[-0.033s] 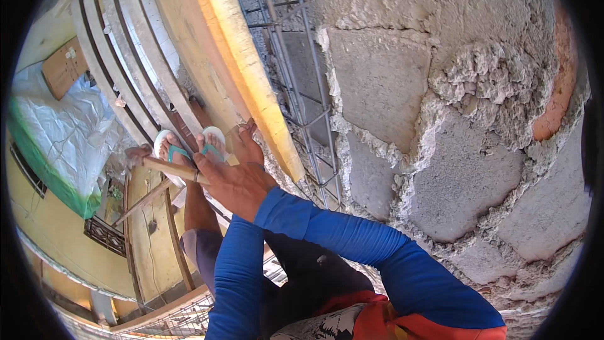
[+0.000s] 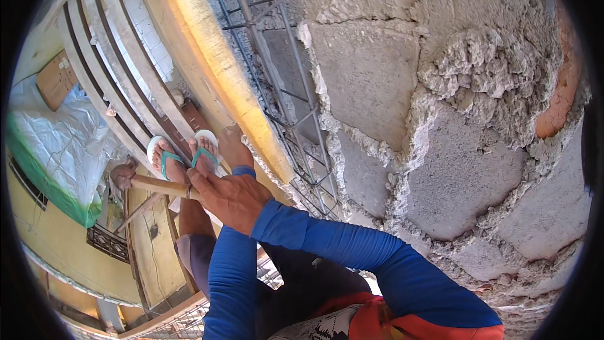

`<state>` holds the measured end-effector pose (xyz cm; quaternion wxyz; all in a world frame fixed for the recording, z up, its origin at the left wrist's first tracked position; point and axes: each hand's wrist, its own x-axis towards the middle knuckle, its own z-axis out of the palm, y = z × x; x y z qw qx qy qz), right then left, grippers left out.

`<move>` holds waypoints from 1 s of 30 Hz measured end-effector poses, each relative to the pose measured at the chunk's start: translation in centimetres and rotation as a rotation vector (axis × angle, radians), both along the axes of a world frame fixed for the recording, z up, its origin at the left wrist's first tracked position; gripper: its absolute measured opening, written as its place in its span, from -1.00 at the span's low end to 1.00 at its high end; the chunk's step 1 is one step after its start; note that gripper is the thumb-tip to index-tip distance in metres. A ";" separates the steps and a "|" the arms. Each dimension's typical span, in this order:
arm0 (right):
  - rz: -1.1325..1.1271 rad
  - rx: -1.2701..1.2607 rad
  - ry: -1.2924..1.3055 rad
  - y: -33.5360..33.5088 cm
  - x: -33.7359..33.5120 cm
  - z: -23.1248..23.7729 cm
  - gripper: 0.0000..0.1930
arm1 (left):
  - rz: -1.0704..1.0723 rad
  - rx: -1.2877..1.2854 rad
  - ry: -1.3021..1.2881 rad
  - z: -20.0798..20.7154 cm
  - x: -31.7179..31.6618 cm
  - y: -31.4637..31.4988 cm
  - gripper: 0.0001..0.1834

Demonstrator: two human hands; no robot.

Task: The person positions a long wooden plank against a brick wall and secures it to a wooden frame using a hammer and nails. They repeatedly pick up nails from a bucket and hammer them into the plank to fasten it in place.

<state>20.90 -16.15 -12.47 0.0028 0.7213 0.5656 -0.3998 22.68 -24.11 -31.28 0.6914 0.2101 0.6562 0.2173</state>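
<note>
My right hand [image 2: 228, 200] is closed around the wooden handle of a hammer [image 2: 160, 186]. Its dark, rusty-looking head [image 2: 123, 174] points to the left, out past my feet. The right forearm, in a blue sleeve, crosses over the left one. Beyond the right hand, my left hand [image 2: 234, 147] is up against the lower part of a yellow-faced wall edge [image 2: 236, 91]. Its fingers are blurred and partly lost against that edge, so whether they grip anything is hidden.
My feet in white and teal flip-flops [image 2: 204, 151] stand on wooden planks [image 2: 116, 69]. A steel rebar cage [image 2: 277, 56] rises beside the yellow edge. Rough block wall [image 2: 465, 176] fills the right side. Lower left lie a silvery sheet [image 2: 60, 145] and a cardboard piece [image 2: 56, 80].
The hammer head has swung a little left and down, toward me. My left hand has shifted slightly left. The view has moved a bit, so the wall edge and rebar sit further left.
</note>
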 end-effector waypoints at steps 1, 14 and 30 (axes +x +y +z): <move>-0.064 -0.049 0.118 -0.9 0.7 0.8 -0.57 | -0.152 0.052 0.170 -0.4 -0.4 0.1 -0.73; -0.042 0.322 0.090 -6.9 8.9 0.7 -0.68 | 0.027 0.139 0.250 -5.3 -6.1 1.4 -0.74; 0.066 0.334 0.148 -8.0 7.7 -1.3 -0.84 | 0.085 0.111 0.133 -10.6 -5.6 1.6 -0.74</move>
